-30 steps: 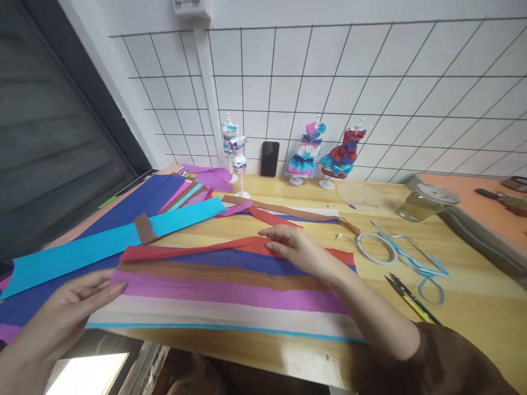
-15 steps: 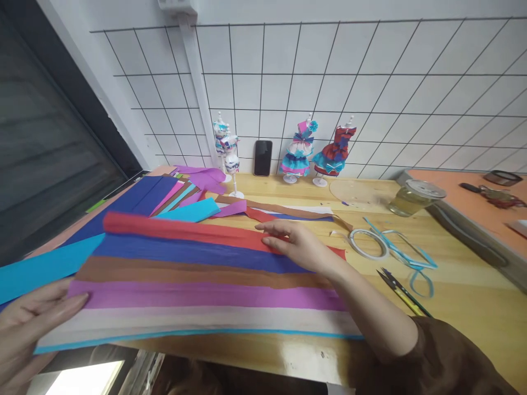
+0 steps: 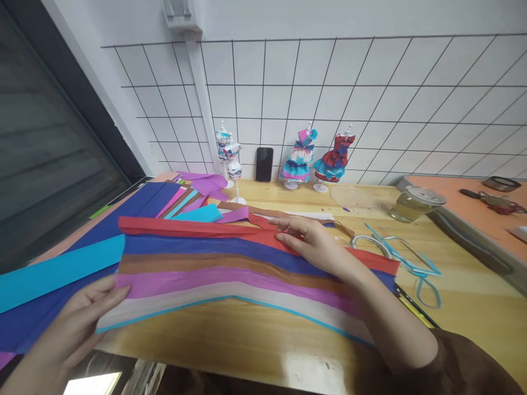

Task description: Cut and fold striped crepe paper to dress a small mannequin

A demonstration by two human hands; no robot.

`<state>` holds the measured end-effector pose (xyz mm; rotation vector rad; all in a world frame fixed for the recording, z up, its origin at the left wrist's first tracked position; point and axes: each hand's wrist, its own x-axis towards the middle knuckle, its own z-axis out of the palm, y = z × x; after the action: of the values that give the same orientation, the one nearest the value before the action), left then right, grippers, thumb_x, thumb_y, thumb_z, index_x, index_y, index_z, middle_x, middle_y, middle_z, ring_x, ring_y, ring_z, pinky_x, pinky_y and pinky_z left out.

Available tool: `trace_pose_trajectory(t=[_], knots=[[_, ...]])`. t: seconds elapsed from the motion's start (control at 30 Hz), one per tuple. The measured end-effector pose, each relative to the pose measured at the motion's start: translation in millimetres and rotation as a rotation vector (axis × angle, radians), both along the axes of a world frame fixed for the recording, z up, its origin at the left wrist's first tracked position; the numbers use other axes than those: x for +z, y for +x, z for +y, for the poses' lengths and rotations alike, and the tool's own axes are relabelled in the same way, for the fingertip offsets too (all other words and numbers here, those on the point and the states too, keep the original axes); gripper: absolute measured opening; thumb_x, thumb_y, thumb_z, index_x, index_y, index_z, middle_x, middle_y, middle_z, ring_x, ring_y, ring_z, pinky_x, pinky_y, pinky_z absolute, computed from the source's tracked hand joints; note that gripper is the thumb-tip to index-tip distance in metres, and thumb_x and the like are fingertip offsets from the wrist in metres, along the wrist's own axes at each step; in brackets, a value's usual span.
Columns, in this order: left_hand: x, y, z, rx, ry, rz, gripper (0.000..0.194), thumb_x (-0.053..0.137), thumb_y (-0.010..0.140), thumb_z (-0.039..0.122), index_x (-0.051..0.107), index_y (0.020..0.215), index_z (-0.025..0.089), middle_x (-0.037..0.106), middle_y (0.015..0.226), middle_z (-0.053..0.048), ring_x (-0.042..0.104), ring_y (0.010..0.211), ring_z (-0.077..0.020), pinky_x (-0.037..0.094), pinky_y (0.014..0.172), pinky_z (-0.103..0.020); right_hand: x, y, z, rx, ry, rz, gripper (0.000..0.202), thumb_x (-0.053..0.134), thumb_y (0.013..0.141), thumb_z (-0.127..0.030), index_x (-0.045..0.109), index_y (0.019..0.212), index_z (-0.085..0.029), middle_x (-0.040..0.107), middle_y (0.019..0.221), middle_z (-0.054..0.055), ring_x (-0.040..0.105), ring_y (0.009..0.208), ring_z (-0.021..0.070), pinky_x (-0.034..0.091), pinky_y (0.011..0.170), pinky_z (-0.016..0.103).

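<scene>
A wide sheet of striped crepe paper (image 3: 185, 264) lies across the front of the view, with red, blue, brown, purple, white and light blue bands. Its left end is pinched between thumb and fingers of my left hand (image 3: 84, 315). My right hand (image 3: 315, 241) grips the red upper edge right of the middle, thumb in front and fingers over the top. Between the hands the paper bends, its lower edge peaking above the table. My right forearm hides part of the right half. A light blue paper strip (image 3: 61, 269) lies behind my left hand.
Colourful paper strips (image 3: 181, 203) lie at the back left. Dressed mini mannequins (image 3: 299, 159) and a phone (image 3: 264, 164) stand along the tiled wall. To the right are a tape roll (image 3: 373, 241), blue ribbon (image 3: 428, 285), yellow-handled snips (image 3: 415, 307) and a lidded cup (image 3: 418, 204).
The striped paper has shifted right with both hands and now bends upward in the middle; its right end partly covers the tape roll and snips. The camera view has tilted slightly up.
</scene>
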<state>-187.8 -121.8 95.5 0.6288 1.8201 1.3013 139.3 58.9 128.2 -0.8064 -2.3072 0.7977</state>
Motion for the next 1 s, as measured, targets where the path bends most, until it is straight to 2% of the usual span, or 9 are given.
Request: trace_pose_trajectory(t=[0.1,0.2,0.3,0.4,0.57,0.7,0.83,0.93,1.0], knots=[[-6.4,17.7,16.0,-0.197,0.044,-0.238,0.034,0.073,0.056,0.036,0.068,0.087,0.023,0.070,0.092,-0.003,0.063,0.087,-0.0262,0.049,0.076,-0.036,12.7,9.3,8.2,0.003,0.086,-0.071,0.031,0.047,0.083,-0.025,0.058,0.112,-0.023,0.062,0.109,0.005,0.058,0.091,0.0187,0.045,0.079,0.032],[-18.6,36.5,31.3,-0.273,0.096,-0.218,0.032,0.072,0.059,0.035,0.068,0.087,0.020,0.069,0.094,-0.006,0.061,0.092,-0.0245,0.046,0.083,-0.033,23.2,17.9,23.5,0.007,0.151,-0.166,0.031,0.047,0.083,-0.027,0.058,0.112,-0.023,0.063,0.107,0.005,0.059,0.091,0.0193,0.046,0.077,0.032],[-30.9,53.3,48.5,-0.406,0.094,-0.268,0.033,0.067,0.065,0.035,0.067,0.093,0.019,0.069,0.095,-0.006,0.062,0.089,-0.0231,0.045,0.083,-0.033,22.1,25.4,44.8,-0.032,0.172,-0.271,0.034,0.046,0.084,-0.033,0.056,0.114,-0.022,0.066,0.097,0.005,0.061,0.081,0.0176,0.047,0.069,0.029],[-40.6,66.2,62.4,-0.478,0.070,-0.292,0.037,0.065,0.067,0.039,0.065,0.098,0.018,0.069,0.088,-0.006,0.063,0.080,-0.0219,0.047,0.073,-0.032,5.1,33.0,66.1,-0.102,0.225,-0.378,0.034,0.044,0.085,-0.035,0.057,0.113,-0.020,0.066,0.099,0.006,0.062,0.081,0.0192,0.047,0.069,0.030],[-53.3,78.2,72.5,-0.516,0.014,-0.192,0.044,0.064,0.064,0.046,0.065,0.096,0.016,0.066,0.065,-0.003,0.060,0.061,-0.0187,0.047,0.059,-0.029,-37.3,46.1,89.7,-0.138,0.337,-0.488,0.035,0.040,0.087,-0.033,0.057,0.113,-0.016,0.064,0.105,0.011,0.061,0.091,0.0232,0.045,0.076,0.033],[-60.7,77.2,76.2,-0.576,0.063,-0.163,0.045,0.064,0.064,0.047,0.065,0.097,0.017,0.066,0.067,-0.003,0.060,0.063,-0.0194,0.047,0.061,-0.030,-57.4,49.5,96.8,-0.182,0.344,-0.495,0.034,0.040,0.088,-0.033,0.059,0.109,-0.014,0.067,0.095,0.014,0.062,0.085,0.0253,0.044,0.075,0.036],[-68.3,72.3,76.0,-0.521,0.135,0.005,0.051,0.064,0.066,0.040,0.059,0.111,0.018,0.065,0.081,-0.002,0.058,0.082,-0.0209,0.045,0.075,-0.030,-58.8,31.3,90.7,-0.196,0.350,-0.466,0.036,0.043,0.086,-0.036,0.059,0.108,-0.012,0.065,0.096,0.016,0.060,0.088,0.0261,0.042,0.079,0.038],[-70.7,71.8,73.0,-0.490,0.140,0.110,0.058,0.065,0.064,0.036,0.054,0.118,0.019,0.063,0.075,0.000,0.056,0.083,-0.0210,0.045,0.073,-0.029,-49.4,0.8,75.4,-0.153,0.342,-0.406,0.040,0.043,0.086,-0.039,0.055,0.114,-0.014,0.063,0.102,0.014,0.058,0.095,0.0232,0.042,0.082,0.035],[-69.6,72.7,71.1,-0.514,0.153,0.126,0.056,0.065,0.063,0.036,0.056,0.117,0.021,0.061,0.070,0.001,0.056,0.080,-0.0214,0.046,0.069,-0.028,-40.5,-22.9,63.0,-0.039,0.257,-0.295,0.041,0.042,0.087,-0.040,0.051,0.119,-0.016,0.060,0.108,0.012,0.055,0.100,0.0215,0.041,0.084,0.033]])
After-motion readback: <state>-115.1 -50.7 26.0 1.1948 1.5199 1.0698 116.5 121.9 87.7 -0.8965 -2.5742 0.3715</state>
